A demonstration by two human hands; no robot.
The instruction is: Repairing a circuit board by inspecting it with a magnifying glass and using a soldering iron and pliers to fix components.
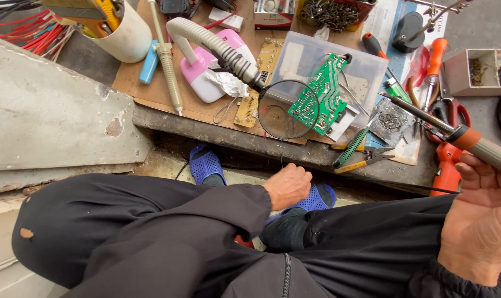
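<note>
Gripping a soldering iron in the right hand, left hand loosely curled, empty, by the knee; probably mid-soldering, next needing the tip brought onto the green circuit board on the counter.

Brightness: the scene is evenly lit by soft daylight; no lamp is seen.
Shadows: only faint, diffuse ones are cast; a darker band is seen under the worktop edge.
Glare: mild sheen is noted on the clear plastic box.
Focus: most of the view is rendered sharp.
Distortion: edges are bent by a wide lens; the right hand is enlarged.
</note>
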